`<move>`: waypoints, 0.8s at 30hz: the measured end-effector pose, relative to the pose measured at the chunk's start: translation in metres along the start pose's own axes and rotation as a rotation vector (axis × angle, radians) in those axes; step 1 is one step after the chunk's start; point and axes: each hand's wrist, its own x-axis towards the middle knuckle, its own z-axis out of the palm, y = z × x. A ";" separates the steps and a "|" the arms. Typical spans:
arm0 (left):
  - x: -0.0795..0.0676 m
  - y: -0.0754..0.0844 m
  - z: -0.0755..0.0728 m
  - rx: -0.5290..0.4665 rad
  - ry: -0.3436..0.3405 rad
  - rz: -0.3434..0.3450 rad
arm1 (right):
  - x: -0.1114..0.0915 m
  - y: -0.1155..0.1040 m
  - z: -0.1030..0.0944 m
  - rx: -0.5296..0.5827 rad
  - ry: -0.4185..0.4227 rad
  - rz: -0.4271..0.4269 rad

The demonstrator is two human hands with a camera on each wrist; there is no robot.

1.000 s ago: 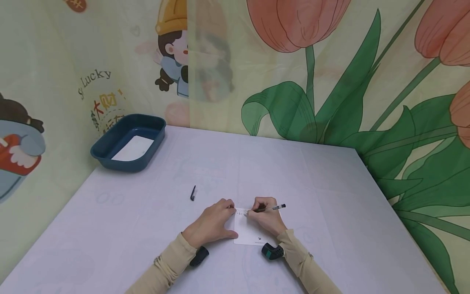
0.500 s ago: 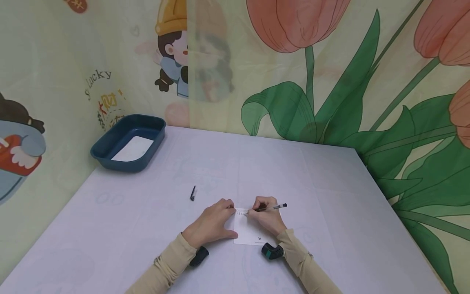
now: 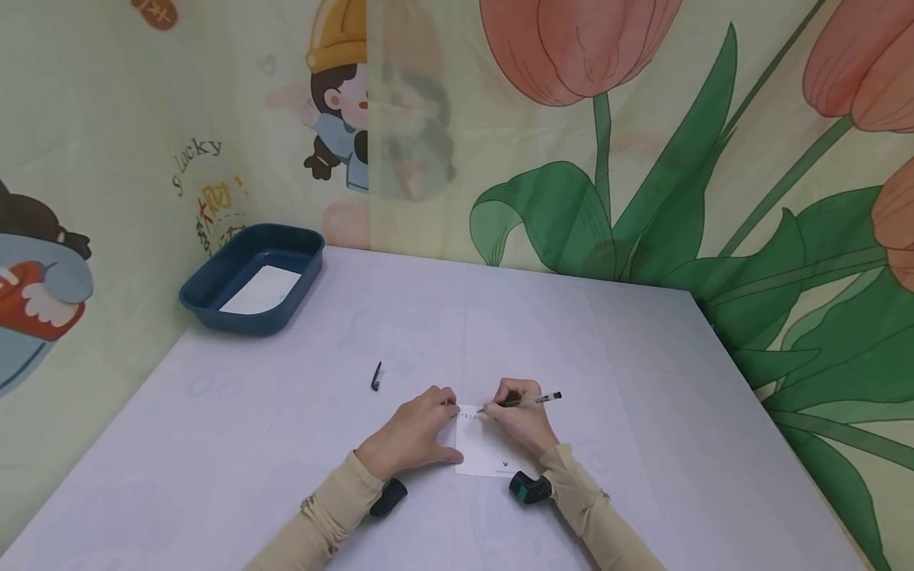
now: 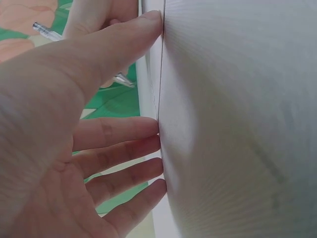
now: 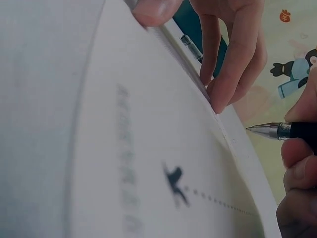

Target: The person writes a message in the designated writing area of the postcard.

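A small white sheet of paper (image 3: 485,450) lies on the table before me, with a short line of handwriting along its top and a tiny printed bird (image 5: 176,181) toward its lower right. My left hand (image 3: 416,432) rests at the sheet's left edge, thumb and fingers spread apart, fingertips touching down. My right hand (image 3: 524,420) holds a black gel pen (image 3: 535,400) in a writing grip, its clear end pointing right. In the right wrist view the metal tip (image 5: 262,130) shows just above the paper. Beyond my left hand lies the black pen cap (image 3: 376,377).
A dark blue plastic basin (image 3: 319,246) stands at the table's back left corner, with white paper (image 3: 262,290) inside. Black wrist devices (image 3: 530,488) sit under both wrists. Printed curtains (image 3: 421,214) border the white table (image 3: 628,444) at the back and sides.
The pen has shifted slightly up and to the right with my right hand, near the top written line. My left hand keeps its place on the sheet.
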 end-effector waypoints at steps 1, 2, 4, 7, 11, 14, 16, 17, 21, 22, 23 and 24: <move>0.000 0.000 0.000 -0.004 -0.002 -0.001 | 0.001 0.004 -0.001 0.001 0.005 0.003; 0.000 0.000 0.000 -0.006 -0.004 -0.001 | 0.003 0.007 -0.001 0.004 0.008 0.005; 0.001 0.000 0.000 -0.014 -0.004 -0.001 | 0.006 0.013 -0.003 0.005 0.019 0.005; 0.001 0.000 -0.001 -0.022 -0.003 0.003 | 0.009 0.017 -0.006 -0.006 0.038 -0.006; 0.001 0.000 -0.001 -0.026 -0.005 0.003 | 0.010 0.018 -0.010 -0.024 0.060 -0.023; 0.001 0.000 -0.001 -0.028 0.001 0.000 | 0.009 0.018 -0.013 -0.030 0.068 -0.031; 0.001 0.000 -0.002 -0.030 0.015 -0.004 | 0.008 0.018 -0.014 -0.035 0.070 -0.037; 0.001 0.000 -0.003 -0.032 0.025 -0.008 | 0.008 0.018 -0.014 -0.039 0.072 -0.039; 0.001 -0.004 -0.007 0.015 0.077 -0.057 | 0.008 0.015 -0.015 -0.043 0.069 -0.027; 0.001 -0.006 -0.008 0.038 0.093 -0.076 | 0.007 0.014 -0.014 -0.038 0.065 -0.020; 0.001 -0.007 -0.010 0.061 0.106 -0.101 | 0.007 0.012 -0.014 -0.030 0.060 -0.014; 0.002 -0.010 -0.011 0.089 0.121 -0.129 | 0.006 0.008 -0.014 -0.023 0.054 -0.015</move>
